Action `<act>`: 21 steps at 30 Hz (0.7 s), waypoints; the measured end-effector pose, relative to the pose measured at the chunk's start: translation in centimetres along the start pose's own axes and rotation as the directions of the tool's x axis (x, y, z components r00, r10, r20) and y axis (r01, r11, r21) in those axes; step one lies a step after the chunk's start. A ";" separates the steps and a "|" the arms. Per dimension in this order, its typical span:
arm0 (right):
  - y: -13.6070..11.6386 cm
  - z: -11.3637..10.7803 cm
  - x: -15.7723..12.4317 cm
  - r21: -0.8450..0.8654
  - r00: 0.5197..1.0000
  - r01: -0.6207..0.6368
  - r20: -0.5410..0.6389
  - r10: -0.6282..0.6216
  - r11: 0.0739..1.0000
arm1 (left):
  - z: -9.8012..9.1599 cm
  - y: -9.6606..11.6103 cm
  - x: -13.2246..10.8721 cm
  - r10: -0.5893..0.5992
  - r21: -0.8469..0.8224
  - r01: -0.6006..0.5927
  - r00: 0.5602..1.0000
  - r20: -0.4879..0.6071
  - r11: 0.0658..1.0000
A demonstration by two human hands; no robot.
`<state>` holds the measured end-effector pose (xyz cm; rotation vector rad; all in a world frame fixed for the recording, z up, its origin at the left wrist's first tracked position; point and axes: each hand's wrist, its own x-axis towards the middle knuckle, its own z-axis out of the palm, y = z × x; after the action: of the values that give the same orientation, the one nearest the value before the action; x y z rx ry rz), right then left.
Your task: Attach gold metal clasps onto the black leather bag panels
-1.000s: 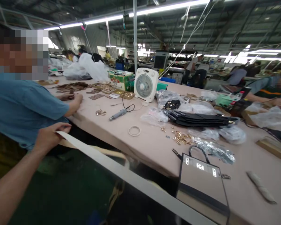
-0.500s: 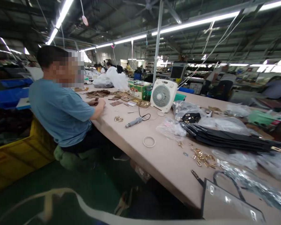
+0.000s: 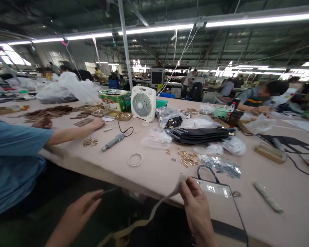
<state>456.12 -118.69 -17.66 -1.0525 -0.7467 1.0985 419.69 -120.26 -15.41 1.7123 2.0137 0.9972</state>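
My right hand (image 3: 197, 207) pinches the upper end of a long pale strip (image 3: 158, 205) between thumb and fingers. From there the strip hangs down to the lower left, its lower part yellowish. Just beyond this hand, a flat beige bag piece (image 3: 222, 206) with dark edging, a dark handle and metal fittings lies on the table edge. My left hand (image 3: 78, 212) is below the table edge at lower left, somewhat blurred. Its thumb and fingers come together at the tips, where a thin faint line (image 3: 110, 189) shows; what it is I cannot make out.
On the table (image 3: 118, 171) lie a roll of white tape (image 3: 135, 160), a grey corded tool (image 3: 113, 142), gold hardware (image 3: 188, 158), stacked black pieces (image 3: 199, 135) and plastic bags. A white fan (image 3: 143, 103) stands behind. A co-worker's blue sleeve (image 3: 18, 133) is at left; another person works at right.
My view has swung right, so the co-worker shifts to the left edge. Both my hands have come into view, the right one holding the strip, which earlier stretched across the bottom. The co-worker's arm now reaches across the table.
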 end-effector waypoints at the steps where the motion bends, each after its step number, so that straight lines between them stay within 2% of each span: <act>1: 0.1 -0.2 -0.3 -0.037 1.000 0.006 -0.023 -0.007 0.999 | 1.3 1.6 -0.3 0.044 -0.115 -0.030 0.991 0.128 0.993; 3: 0.1 -0.6 -0.7 -0.081 0.998 0.003 -0.057 -0.008 0.997 | 4.1 6.2 -0.6 0.137 -0.289 -0.062 0.959 0.247 0.955; 5: -0.2 -1.1 -1.0 -0.081 0.998 -0.014 -0.062 0.009 0.997 | 6.9 11.6 -0.8 0.263 -0.433 -0.102 0.906 0.331 0.896; 7: -0.5 -1.5 -1.4 -0.075 0.998 -0.025 -0.054 0.021 0.997 | 9.2 16.4 -1.3 0.333 -0.505 -0.090 0.846 0.416 0.858; 9: -1.0 -2.2 -1.8 -0.089 0.997 -0.005 -0.072 -0.001 0.996 | 11.1 19.8 -2.0 0.398 -0.588 -0.038 0.772 0.496 0.808; 10: -1.3 -2.6 -2.1 -0.106 0.996 0.017 -0.089 -0.026 0.994 | 11.9 20.9 -2.3 0.422 -0.624 -0.013 0.749 0.511 0.781; 12: -1.9 -3.6 -2.5 -0.156 0.991 0.059 -0.112 -0.077 0.986 | 13.2 22.0 -2.9 0.450 -0.676 0.018 0.733 0.510 0.737; 14: -2.7 -4.7 -2.9 -0.223 0.987 0.084 -0.115 -0.112 0.971 | 14.3 22.2 -3.2 0.469 -0.690 -0.008 0.739 0.483 0.724; 18: -4.5 -6.8 -3.4 -0.339 0.985 0.101 -0.098 -0.142 0.935 | 15.5 22.0 -3.0 0.564 -0.630 -0.212 0.704 0.432 0.747; 21: -5.2 -7.7 -3.3 -0.366 0.995 0.063 -0.051 -0.087 0.929 | 15.8 21.8 -2.9 0.598 -0.583 -0.298 0.678 0.428 0.756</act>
<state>463.71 -124.60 -15.39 -1.3552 -0.9525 0.8717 446.48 -117.38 -12.33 1.9552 0.8482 0.8320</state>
